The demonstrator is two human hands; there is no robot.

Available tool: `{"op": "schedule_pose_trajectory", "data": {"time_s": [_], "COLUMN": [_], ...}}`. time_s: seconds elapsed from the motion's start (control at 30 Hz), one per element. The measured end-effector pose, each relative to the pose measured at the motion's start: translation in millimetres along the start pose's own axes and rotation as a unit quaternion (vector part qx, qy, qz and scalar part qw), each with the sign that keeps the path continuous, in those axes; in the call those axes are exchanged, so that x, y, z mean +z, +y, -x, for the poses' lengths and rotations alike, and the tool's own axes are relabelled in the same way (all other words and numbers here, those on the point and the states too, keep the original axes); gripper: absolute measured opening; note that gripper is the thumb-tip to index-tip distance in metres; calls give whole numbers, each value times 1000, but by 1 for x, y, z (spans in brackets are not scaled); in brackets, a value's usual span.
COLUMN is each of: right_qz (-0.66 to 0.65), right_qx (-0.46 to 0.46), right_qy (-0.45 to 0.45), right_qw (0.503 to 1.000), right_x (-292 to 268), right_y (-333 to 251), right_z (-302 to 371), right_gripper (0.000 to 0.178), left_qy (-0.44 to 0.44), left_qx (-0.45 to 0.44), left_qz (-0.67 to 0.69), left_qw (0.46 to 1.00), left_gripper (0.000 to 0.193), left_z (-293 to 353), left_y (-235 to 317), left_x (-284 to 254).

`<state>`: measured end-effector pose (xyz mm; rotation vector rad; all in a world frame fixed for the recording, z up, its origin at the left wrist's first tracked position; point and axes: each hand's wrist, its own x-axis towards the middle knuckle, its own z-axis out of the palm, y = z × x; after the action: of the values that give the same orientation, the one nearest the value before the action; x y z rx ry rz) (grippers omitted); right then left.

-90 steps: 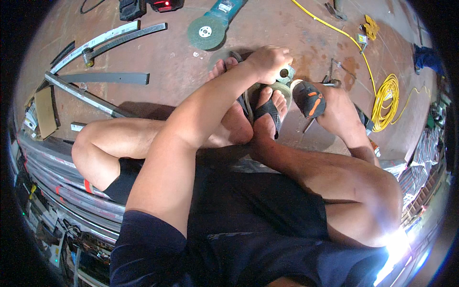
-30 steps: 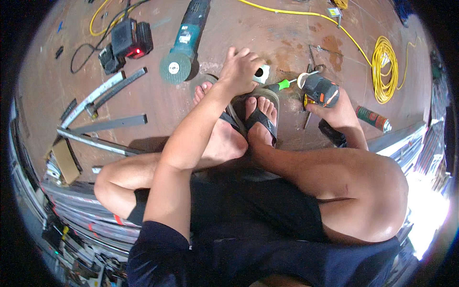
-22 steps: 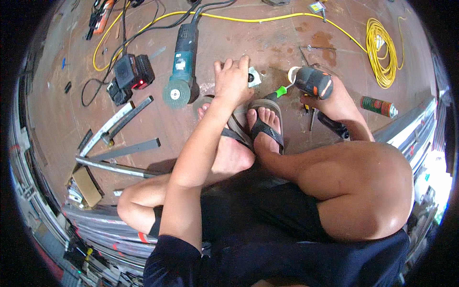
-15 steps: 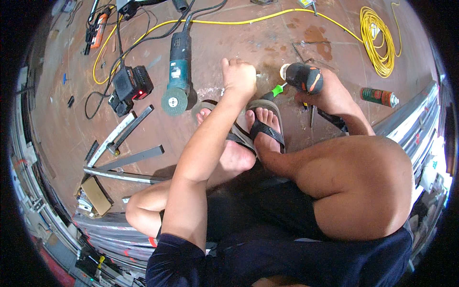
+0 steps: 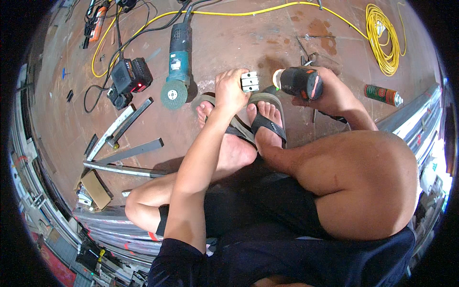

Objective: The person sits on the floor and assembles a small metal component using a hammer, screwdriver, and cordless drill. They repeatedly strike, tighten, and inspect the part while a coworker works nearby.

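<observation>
My left hand (image 5: 230, 91) is closed on a small pale metal block (image 5: 250, 82) with dark holes in its face, held above the floor in front of my sandals. Facing it, with a narrow gap between, is a black cordless drill (image 5: 300, 82) with orange marks, gripped in my right hand (image 5: 330, 93). The drill's pale front end points left toward the block. My fingers hide most of its handle. Between the drill and my right sandal (image 5: 270, 125), only a bit of a green-handled screwdriver (image 5: 277, 87) shows.
Left of my hands lies a teal angle grinder (image 5: 178, 67), its disc toward me. Beyond it are a battery on a charger (image 5: 131, 75), cut metal bars (image 5: 129, 150) and an open cardboard box (image 5: 95, 190). A yellow cable coil (image 5: 384, 43) and a spray can (image 5: 383, 95) lie right.
My left hand has turned and shifted slightly down, bringing the block into sight. The drill has moved slightly left, covering more of the green-handled screwdriver. The view has tilted slightly.
</observation>
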<state>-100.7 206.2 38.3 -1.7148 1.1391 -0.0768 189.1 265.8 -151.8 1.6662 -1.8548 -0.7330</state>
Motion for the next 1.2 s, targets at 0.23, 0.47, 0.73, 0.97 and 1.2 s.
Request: {"op": "schedule_pose_trajectory", "data": {"time_s": [0.23,0.47,0.73,0.97,1.2], "right_qz": [108,140,243,304,294], "right_qx": [35,-7,-17,-9,-61], "right_qy": [-45,-44,-77,-135,-89], "right_qw": [992,989,967,943,950], "right_x": [11,18,17,23,19], "right_y": [-29,-35,-48,-37,-29], "right_z": [-18,-29,-56,-86,-76], "right_gripper": [55,41,27,51,34], "left_qy": [-2,16,49,86,90], "left_qx": [-17,-5,42,53,41], "left_qz": [7,-15,-24,-18,-30], "left_qw": [1000,1000,998,995,995], "left_gripper": [65,59,51,34,32], "left_z": [-1,-2,-3,-4,-3], "left_y": [-2,-4,-6,-9,-8], "left_x": [-2,-1,2,9,11]}}
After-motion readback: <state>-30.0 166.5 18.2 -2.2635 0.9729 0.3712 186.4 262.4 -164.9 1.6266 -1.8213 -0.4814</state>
